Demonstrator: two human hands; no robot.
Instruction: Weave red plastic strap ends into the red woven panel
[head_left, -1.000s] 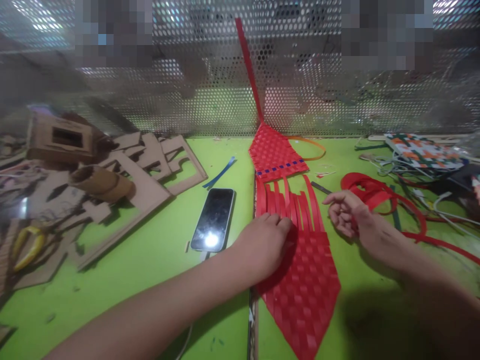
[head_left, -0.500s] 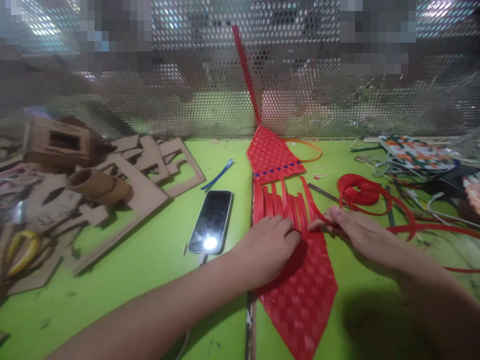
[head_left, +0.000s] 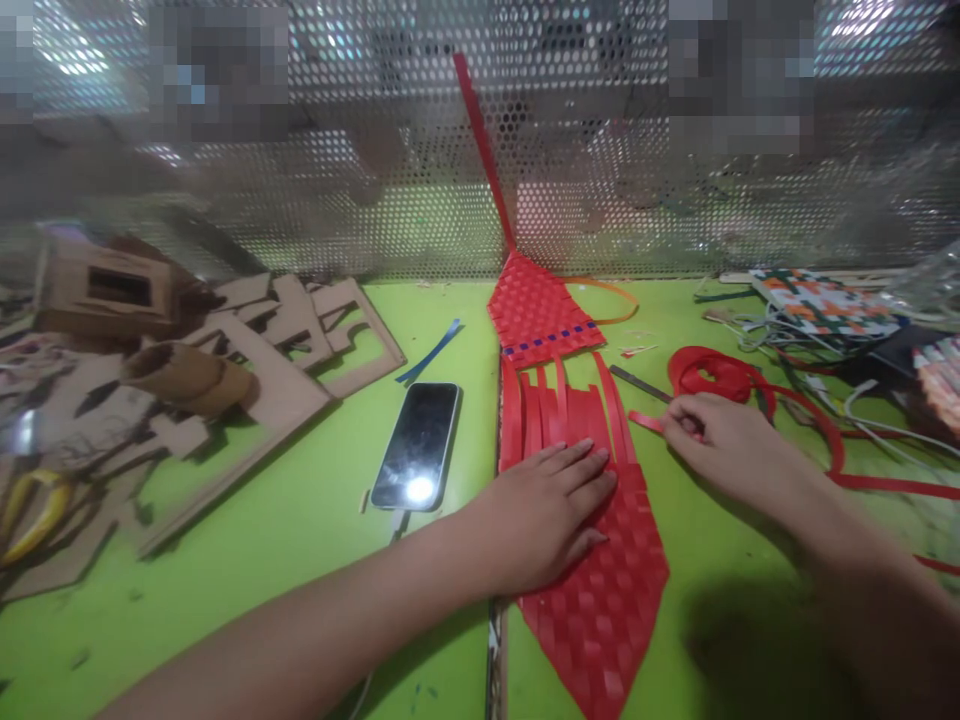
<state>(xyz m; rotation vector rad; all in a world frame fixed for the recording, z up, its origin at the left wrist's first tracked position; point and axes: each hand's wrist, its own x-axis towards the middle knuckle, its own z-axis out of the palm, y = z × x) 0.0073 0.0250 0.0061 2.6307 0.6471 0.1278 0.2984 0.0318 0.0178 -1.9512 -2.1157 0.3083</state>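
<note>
A red woven strip piece (head_left: 600, 600) lies on the green table, its lower part a pointed weave and its middle a row of loose strips (head_left: 559, 400). My left hand (head_left: 551, 505) rests flat on it, fingers stretched out over the lower edge of the loose strips. Beyond them is a smaller woven section (head_left: 540, 305) with a blue-checked band and a long tail strip (head_left: 480, 150). My right hand (head_left: 712, 435) is closed on a red strip (head_left: 645, 421), whose end sticks out to the left. A red strip coil (head_left: 716, 375) lies just behind that hand.
A phone (head_left: 418, 440) on a cable lies left of the weave, near a blue strip (head_left: 431, 350). Cardboard pieces (head_left: 285, 400) and yellow-handled scissors (head_left: 45, 515) fill the left. A dark flat tool (head_left: 637, 383), cables and a multicoloured woven piece (head_left: 825, 300) lie right. A perforated metal panel (head_left: 337, 200) stands behind.
My left hand has flattened, its fingers now spread over the weave. My right hand has moved right, away from the loose strips, carrying the red strip's end with it.
</note>
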